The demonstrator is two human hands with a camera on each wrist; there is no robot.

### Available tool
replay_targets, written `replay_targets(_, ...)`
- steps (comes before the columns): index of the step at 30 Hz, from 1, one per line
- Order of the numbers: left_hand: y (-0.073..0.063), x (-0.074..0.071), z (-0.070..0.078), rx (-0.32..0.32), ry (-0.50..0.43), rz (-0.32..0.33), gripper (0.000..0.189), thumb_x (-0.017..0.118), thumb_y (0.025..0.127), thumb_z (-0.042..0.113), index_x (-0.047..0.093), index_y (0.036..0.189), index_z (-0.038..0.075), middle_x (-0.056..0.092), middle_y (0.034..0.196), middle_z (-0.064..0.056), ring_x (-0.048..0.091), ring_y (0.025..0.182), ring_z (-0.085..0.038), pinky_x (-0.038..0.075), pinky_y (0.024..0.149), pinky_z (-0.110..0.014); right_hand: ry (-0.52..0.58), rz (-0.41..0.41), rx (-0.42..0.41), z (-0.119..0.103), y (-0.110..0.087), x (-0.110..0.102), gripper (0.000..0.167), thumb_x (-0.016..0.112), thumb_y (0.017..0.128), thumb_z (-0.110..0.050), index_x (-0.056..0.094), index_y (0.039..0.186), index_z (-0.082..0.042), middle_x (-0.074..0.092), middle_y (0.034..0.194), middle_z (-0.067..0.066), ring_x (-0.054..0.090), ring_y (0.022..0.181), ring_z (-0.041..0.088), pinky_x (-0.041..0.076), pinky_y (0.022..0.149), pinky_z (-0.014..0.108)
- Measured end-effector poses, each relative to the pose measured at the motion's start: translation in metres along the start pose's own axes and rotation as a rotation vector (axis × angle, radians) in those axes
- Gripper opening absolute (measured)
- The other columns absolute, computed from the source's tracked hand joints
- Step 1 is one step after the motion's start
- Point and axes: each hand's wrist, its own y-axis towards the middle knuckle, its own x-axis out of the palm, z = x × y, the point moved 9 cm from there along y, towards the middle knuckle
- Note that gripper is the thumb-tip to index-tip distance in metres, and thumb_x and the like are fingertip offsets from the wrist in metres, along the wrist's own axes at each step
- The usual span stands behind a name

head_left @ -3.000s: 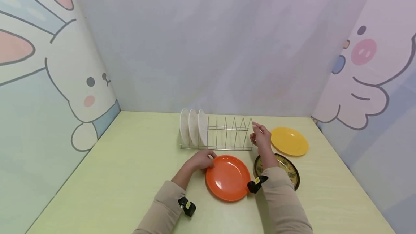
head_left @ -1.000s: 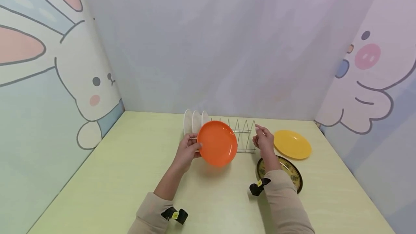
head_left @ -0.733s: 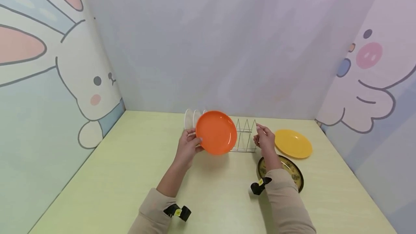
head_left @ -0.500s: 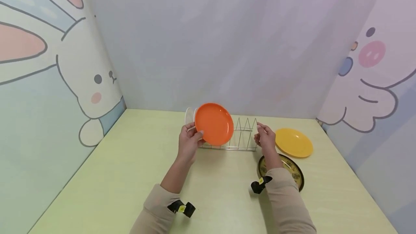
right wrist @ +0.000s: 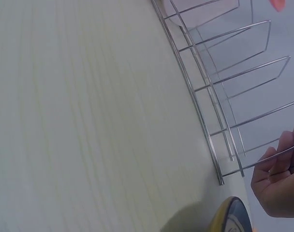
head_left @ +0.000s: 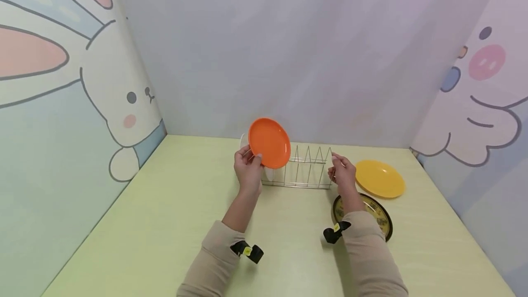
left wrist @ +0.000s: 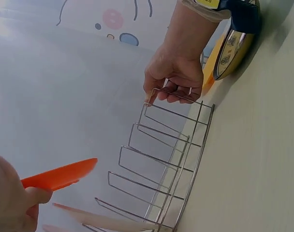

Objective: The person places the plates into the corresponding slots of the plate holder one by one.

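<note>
Clamped between thumb and fingers of our left hand, the orange plate hung tilted above the left part of the wire rack. Our right hand gripped the rack's right end. White plates stood at its left; a yellow plate lay right, a patterned plate front-right.
</note>
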Motion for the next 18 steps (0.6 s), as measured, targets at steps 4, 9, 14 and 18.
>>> replay_targets(4, 0.002, 0.0, 0.0, 0.086, 0.013, 0.038, 0.036, 0.051, 0.086, -0.014, 0.044, 0.118, 0.002, 0.047, 0.115, -0.016, 0.048, 0.105, -0.028, 0.05, 0.083, -0.036, 0.013, 0.005, 0.006, -0.001, 0.0, 0.0, 0.036, 0.051, 0.096, -0.03, 0.055, 0.128, -0.015, 0.055, 0.065, 0.001, 0.052, 0.058, 0.01, 0.047, 0.058, 0.027)
replay_targets(9, 0.001, 0.001, -0.003, 0.173, 0.105, 0.077, 0.034, 0.053, 0.087, -0.01, 0.046, 0.117, 0.004, 0.049, 0.111, -0.012, 0.049, 0.103, -0.026, 0.049, 0.084, -0.032, 0.005, 0.005, -0.006, -0.004, 0.0, 0.001, 0.037, 0.052, 0.096, -0.031, 0.055, 0.129, -0.014, 0.055, 0.067, 0.002, 0.052, 0.059, 0.01, 0.049, 0.06, 0.028)
replay_targets(14, 0.001, 0.003, -0.011, 0.214, 0.157, 0.107, 0.033, 0.054, 0.087, -0.009, 0.047, 0.116, 0.004, 0.05, 0.11, -0.01, 0.049, 0.102, -0.024, 0.049, 0.084, -0.03, 0.003, 0.012, 0.001, -0.003, 0.0, 0.002, 0.037, 0.052, 0.096, -0.031, 0.055, 0.128, -0.015, 0.054, 0.068, 0.003, 0.052, 0.06, 0.011, 0.049, 0.061, 0.029)
replay_targets(18, -0.001, 0.005, -0.018, 0.232, 0.204, 0.111, 0.033, 0.054, 0.087, -0.009, 0.047, 0.116, 0.004, 0.05, 0.11, -0.009, 0.049, 0.103, -0.022, 0.049, 0.083, -0.03, 0.006, 0.019, 0.009, 0.0, 0.002, -0.001, 0.035, 0.052, 0.096, -0.03, 0.056, 0.128, -0.016, 0.054, 0.068, 0.003, 0.052, 0.06, 0.011, 0.049, 0.06, 0.028)
